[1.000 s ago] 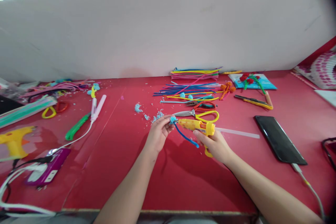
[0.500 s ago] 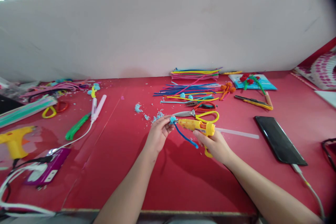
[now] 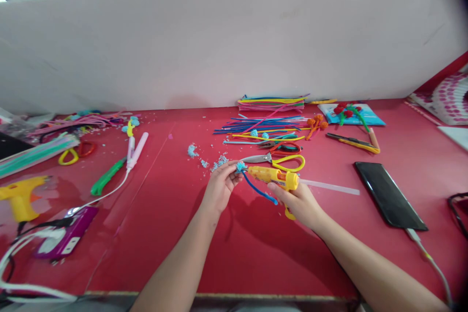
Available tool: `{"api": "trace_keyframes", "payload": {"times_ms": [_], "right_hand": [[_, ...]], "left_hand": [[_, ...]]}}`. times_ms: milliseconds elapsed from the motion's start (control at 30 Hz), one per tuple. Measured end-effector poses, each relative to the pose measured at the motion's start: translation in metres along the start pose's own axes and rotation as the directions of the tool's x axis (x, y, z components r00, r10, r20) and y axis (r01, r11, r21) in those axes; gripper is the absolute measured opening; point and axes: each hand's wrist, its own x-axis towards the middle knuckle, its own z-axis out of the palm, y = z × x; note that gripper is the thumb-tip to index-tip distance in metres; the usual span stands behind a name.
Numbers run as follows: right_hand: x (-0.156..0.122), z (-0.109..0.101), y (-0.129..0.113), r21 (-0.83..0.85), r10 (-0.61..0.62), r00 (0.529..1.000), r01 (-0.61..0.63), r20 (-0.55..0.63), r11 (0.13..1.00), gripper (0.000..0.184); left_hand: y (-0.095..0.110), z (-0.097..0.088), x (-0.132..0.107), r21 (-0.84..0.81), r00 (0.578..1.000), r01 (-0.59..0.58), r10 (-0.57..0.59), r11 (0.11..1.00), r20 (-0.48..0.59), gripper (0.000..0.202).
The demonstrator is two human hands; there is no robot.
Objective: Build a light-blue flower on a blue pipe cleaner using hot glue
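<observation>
My left hand point(image 3: 220, 186) pinches a small light-blue fuzzy pompom point(image 3: 240, 166) with a blue pipe-cleaner stem point(image 3: 259, 190) curving down to the right. My right hand point(image 3: 299, 202) grips a yellow hot glue gun point(image 3: 273, 175), its nozzle touching the pompom. A clear glue stick point(image 3: 329, 187) sticks out of the gun's back. Both hands hover just above the red table point(image 3: 241, 248).
Yellow-handled scissors point(image 3: 278, 160) lie just behind the glue gun, with piles of coloured pipe cleaners point(image 3: 265, 126) beyond. A black phone point(image 3: 389, 194) on a cable lies at the right. Another yellow glue gun point(image 3: 20, 197), a purple power strip point(image 3: 66, 236) and a green cutter point(image 3: 107, 176) sit at the left. A white partition point(image 3: 234, 39) backs the table.
Almost nothing has moved; the glue stick has shifted slightly inward and the right hand has dropped a touch.
</observation>
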Motion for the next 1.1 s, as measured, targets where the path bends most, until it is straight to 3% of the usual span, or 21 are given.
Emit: {"api": "trace_keyframes", "payload": {"times_ms": [300, 433, 567, 700, 800, 867, 967, 1100], "right_hand": [[-0.001, -0.002, -0.009, -0.235, -0.016, 0.999, 0.006, -0.043, 0.972, 0.035], [0.003, -0.005, -0.006, -0.282, -0.031, 0.998, 0.014, -0.055, 0.959, 0.028], [0.008, 0.001, 0.004, -0.339, -0.076, 0.995, 0.094, 0.065, 0.936, 0.005], [0.007, 0.015, 0.009, -0.377, -0.097, 0.971, 0.175, 0.217, 0.909, 0.025], [0.008, 0.012, 0.006, -0.434, -0.082, 0.961, 0.195, 0.264, 0.88, 0.033], [0.011, -0.002, 0.004, -0.514, -0.036, 0.972, 0.153, 0.231, 0.844, 0.025], [0.016, -0.034, 0.007, -0.673, 0.111, 0.991, -0.03, 0.077, 0.739, 0.018], [0.02, -0.063, 0.022, -0.791, 0.297, 0.954, -0.212, -0.04, 0.574, 0.018]], "left_hand": [[0.006, 0.003, -0.004, 0.073, 0.986, -0.159, 0.162, 0.985, -0.034, 0.016], [0.012, -0.001, -0.001, -0.006, 0.99, -0.133, 0.133, 0.991, -0.041, 0.014], [0.014, -0.003, 0.0, -0.086, 0.997, -0.081, 0.079, 0.993, -0.026, 0.012], [0.013, 0.0, -0.004, -0.112, 0.998, -0.048, 0.051, 0.993, 0.021, 0.012], [0.012, 0.001, -0.005, -0.109, 0.998, -0.019, 0.026, 0.994, 0.059, 0.013], [0.011, 0.001, -0.005, -0.103, 0.997, -0.003, 0.011, 0.995, 0.079, 0.013], [0.009, 0.002, -0.005, -0.091, 0.995, 0.014, -0.005, 0.996, 0.1, 0.014], [0.005, 0.003, -0.005, -0.063, 0.991, 0.031, -0.022, 0.998, 0.133, 0.014]]}}
